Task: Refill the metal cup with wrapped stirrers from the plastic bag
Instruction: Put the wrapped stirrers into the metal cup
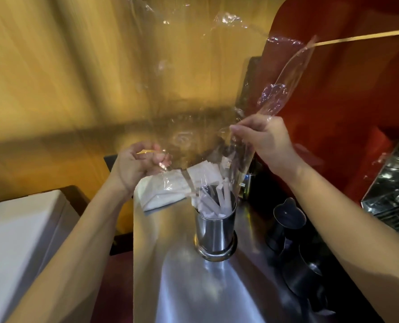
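Clear plastic bag (194,101) upended over metal cup (214,229) on steel counter (217,287), wrapped stirrers (214,201) sliding in. Left hand (135,164) and right hand (263,138) each pinching bag film above cup. Film looks thin, limp, slippery; best gripped bunched near corners. Stirrers light.

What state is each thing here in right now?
Plastic bag: held up, mouth down over the cup.
Metal cup: upright, holding stirrers.
Wrapped stirrers: standing in the cup.
Left hand: gripping the bag.
Right hand: pinching the bag.
Dark pitchers: upright, untouched.
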Tool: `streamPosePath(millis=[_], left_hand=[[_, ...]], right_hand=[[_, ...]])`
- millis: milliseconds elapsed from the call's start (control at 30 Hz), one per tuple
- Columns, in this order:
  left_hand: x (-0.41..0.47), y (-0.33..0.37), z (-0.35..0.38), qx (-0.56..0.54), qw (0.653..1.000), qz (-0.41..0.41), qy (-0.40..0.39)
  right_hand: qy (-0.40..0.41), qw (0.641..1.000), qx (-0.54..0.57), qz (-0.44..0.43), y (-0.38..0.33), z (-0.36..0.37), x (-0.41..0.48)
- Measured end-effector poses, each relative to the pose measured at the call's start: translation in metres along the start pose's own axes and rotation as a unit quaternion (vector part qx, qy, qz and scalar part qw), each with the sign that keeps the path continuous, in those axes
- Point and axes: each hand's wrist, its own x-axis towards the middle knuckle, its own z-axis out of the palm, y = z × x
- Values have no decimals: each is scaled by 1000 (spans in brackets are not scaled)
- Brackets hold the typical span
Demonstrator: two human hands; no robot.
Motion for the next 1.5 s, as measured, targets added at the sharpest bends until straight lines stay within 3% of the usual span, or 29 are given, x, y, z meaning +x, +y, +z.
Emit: streamPosePath(millis=[133,300,467,600,800,1000,1167,1333,1500], left_hand=[[-3,-4,-3,15,1000,12,20],[-1,2,-12,19,998,34,55],[-6,-1,-23,-5,995,-2,96],[-8,-2,-32,-47,993,-28,104],[-6,19,-47,15,989,45,143],[-5,40,-54,-4,984,103,148],[-19,40,-66,-19,981,107,160],[-44,17,-95,30,984,40,174],[-82,-29,-113,75,976,-8,205]], right_hand=[[9,1000,8,21,-1,6,0],[55,990,127,16,-8,4,8],[11,992,122,41,7,5,-3],[66,992,110,21,7,9,-2],[99,989,112,1,-23,15,18],[120,977,171,-33,-50,22,26],[110,985,136,0,-50,33,19],[54,991,99,73,-30,51,-4],[-3,993,-13,115,-1,74,-35]])
